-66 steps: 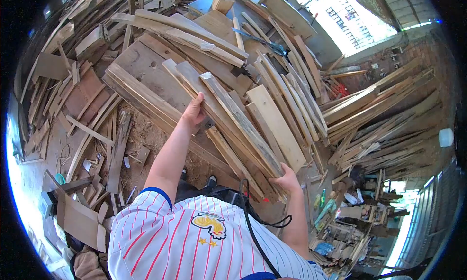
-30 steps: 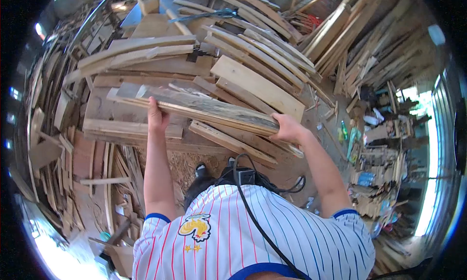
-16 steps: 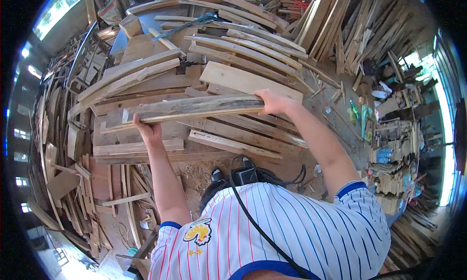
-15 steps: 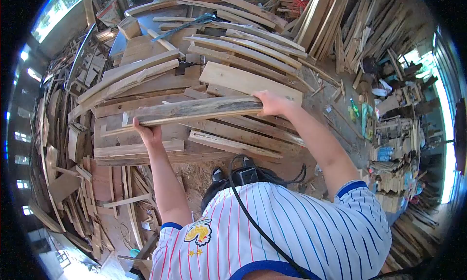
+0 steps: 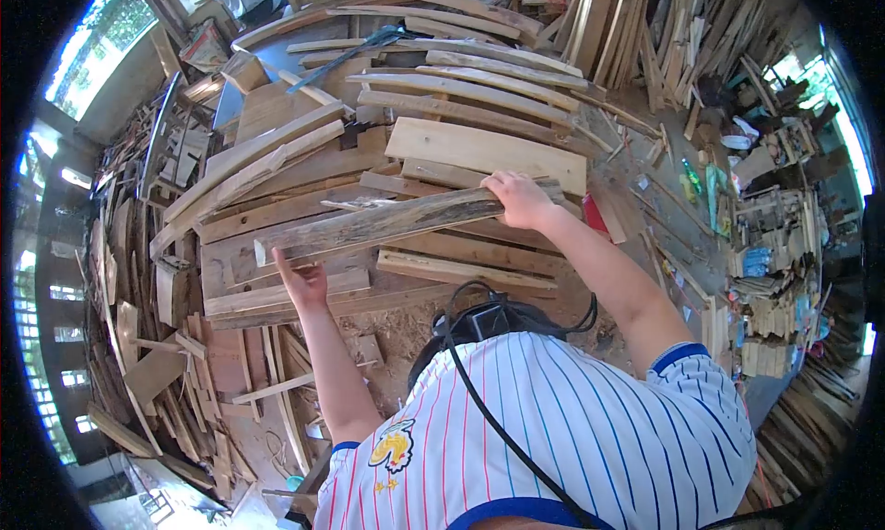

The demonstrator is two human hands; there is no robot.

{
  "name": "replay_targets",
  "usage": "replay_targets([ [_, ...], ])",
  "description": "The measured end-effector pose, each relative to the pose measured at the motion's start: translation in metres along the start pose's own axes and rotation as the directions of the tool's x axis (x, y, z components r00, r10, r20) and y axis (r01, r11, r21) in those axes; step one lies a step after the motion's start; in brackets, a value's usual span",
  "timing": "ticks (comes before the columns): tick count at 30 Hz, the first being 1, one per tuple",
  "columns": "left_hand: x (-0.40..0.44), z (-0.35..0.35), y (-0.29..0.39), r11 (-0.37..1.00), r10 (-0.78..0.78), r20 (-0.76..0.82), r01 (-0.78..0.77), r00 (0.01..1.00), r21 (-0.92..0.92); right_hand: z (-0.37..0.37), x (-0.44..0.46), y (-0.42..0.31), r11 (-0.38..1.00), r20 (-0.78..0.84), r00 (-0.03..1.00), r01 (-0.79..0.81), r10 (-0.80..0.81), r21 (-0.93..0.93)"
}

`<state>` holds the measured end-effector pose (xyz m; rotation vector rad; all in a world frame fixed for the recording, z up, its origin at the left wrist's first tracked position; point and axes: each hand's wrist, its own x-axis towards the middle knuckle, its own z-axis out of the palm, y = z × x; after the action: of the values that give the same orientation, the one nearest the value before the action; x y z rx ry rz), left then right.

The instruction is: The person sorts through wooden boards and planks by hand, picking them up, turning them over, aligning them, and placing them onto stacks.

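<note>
A long board with a dark, rough face [image 5: 387, 224] lies almost level across the view, over other planks. My left hand [image 5: 304, 279] is at its left end, thumb up against the end and fingers below the lower edge. My right hand [image 5: 518, 198] grips the board near its right end, fingers over the top edge. Just beyond my right hand lies a wide pale plank [image 5: 484, 154]. Below the held board are a narrow light plank [image 5: 461, 269] and, at the left, another short plank [image 5: 286, 293].
Curved-looking strips [image 5: 461, 86] are piled at the back, with a blue strap [image 5: 355, 53] among them. Tall planks [image 5: 599, 32] lean at the upper right. Scrap wood [image 5: 157, 373] fills the left side. A cluttered stack [image 5: 770, 281] stands at the right.
The view has turned and shifted. The held board, earlier slanting steeply, now lies nearly level and its dark face shows more broadly. Both hands have stayed at its ends.
</note>
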<state>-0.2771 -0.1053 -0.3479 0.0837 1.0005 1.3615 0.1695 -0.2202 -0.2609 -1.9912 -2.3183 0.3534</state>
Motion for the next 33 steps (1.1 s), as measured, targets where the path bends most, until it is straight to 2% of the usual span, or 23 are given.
replay_targets([
  [1, 0.001, -0.009, 0.006, 0.995, -0.096, 0.072, 0.093, 0.993, 0.044, 0.0, -0.002, -0.001, 1.0, -0.012, 1.0, -0.018, 0.018, -0.002],
  [4, -0.04, -0.01, 0.012, 0.988, -0.065, -0.018, 0.067, 0.998, 0.142, -0.011, -0.008, -0.016, 0.995, 0.042, 0.994, -0.103, 0.103, -0.014],
  [6, -0.065, -0.017, 0.026, 0.983, -0.065, 0.023, 0.06, 0.998, 0.171, -0.016, -0.015, -0.029, 0.978, -0.147, 0.989, -0.037, 0.007, -0.205],
  [8, -0.084, -0.027, 0.038, 0.938, -0.056, 0.012, 0.048, 0.998, 0.342, -0.028, -0.018, -0.045, 0.981, -0.166, 0.986, -0.054, 0.023, -0.186],
  [10, -0.097, -0.041, 0.059, 0.921, -0.002, -0.004, 0.003, 1.0, 0.39, -0.047, -0.025, -0.064, 0.985, -0.17, 0.985, -0.064, 0.036, -0.162],
  [11, -0.111, -0.033, 0.077, 0.909, 0.043, -0.034, -0.025, 0.999, 0.416, -0.065, -0.028, -0.072, 0.999, -0.284, 0.959, 0.01, 0.002, 0.04],
  [12, -0.134, -0.016, 0.096, 0.865, 0.199, 0.026, -0.189, 0.98, 0.464, -0.088, -0.03, -0.082, 0.967, -0.397, 0.918, 0.108, -0.008, 0.23],
  [13, -0.16, 0.006, 0.118, 0.792, 0.35, 0.092, -0.347, 0.932, 0.503, -0.125, -0.041, -0.1, 0.943, -0.456, 0.89, 0.135, 0.019, 0.303],
  [14, -0.179, 0.024, 0.14, 0.72, 0.506, 0.142, -0.507, 0.851, 0.474, -0.163, -0.053, -0.117, 0.913, -0.51, 0.859, 0.169, 0.049, 0.372],
  [15, -0.198, 0.037, 0.171, 0.72, 0.592, 0.185, -0.618, 0.784, 0.316, -0.187, -0.062, -0.12, 0.833, -0.704, 0.71, 0.406, -0.027, 0.376],
  [16, -0.227, 0.057, 0.204, 0.352, 0.696, 0.443, -0.806, 0.565, 0.475, -0.225, -0.085, -0.12, 0.823, -0.694, 0.719, 0.415, -0.036, 0.388],
  [17, -0.247, 0.07, 0.228, 0.125, 0.749, 0.6, -0.95, 0.28, 0.287, -0.268, -0.113, -0.118, 0.75, -0.735, 0.652, 0.579, -0.188, 0.321],
  [18, -0.27, 0.077, 0.251, -0.04, 0.736, 0.662, -0.968, 0.14, 0.249, -0.288, -0.129, -0.119, 0.648, -0.766, 0.555, 0.721, -0.325, 0.247],
  [20, -0.311, 0.13, 0.229, 0.066, 0.891, 0.45, -0.998, 0.067, 0.018, -0.283, -0.128, -0.139, 0.63, -0.764, 0.567, 0.723, -0.308, 0.283],
  [21, -0.314, 0.123, 0.229, 0.07, 0.89, 0.449, -0.997, 0.074, 0.026, -0.279, -0.124, -0.156, 0.62, -0.766, 0.576, 0.72, -0.285, 0.311],
  [23, -0.324, 0.151, 0.186, 0.118, 0.853, 0.514, -0.993, 0.087, -0.028, -0.273, -0.115, -0.176, 0.582, -0.769, 0.585, 0.729, -0.258, 0.359],
  [25, -0.317, 0.164, 0.171, 0.182, 0.798, 0.595, -0.98, 0.098, -0.082, -0.272, -0.112, -0.184, 0.553, -0.774, 0.598, 0.725, -0.207, 0.412],
  [27, -0.332, 0.159, 0.181, 0.208, 0.749, 0.661, -0.963, 0.042, -0.174, -0.274, -0.116, -0.183, 0.511, -0.807, 0.563, 0.755, -0.181, 0.412],
  [30, -0.325, 0.176, 0.158, 0.236, 0.67, 0.742, -0.941, -0.022, -0.241, -0.274, -0.103, -0.199, 0.401, -0.827, 0.541, 0.798, -0.15, 0.449],
  [33, -0.33, 0.191, 0.149, 0.318, 0.554, 0.832, -0.913, -0.039, -0.254, -0.278, -0.115, -0.191, 0.297, -0.82, 0.567, 0.799, -0.08, 0.523],
])
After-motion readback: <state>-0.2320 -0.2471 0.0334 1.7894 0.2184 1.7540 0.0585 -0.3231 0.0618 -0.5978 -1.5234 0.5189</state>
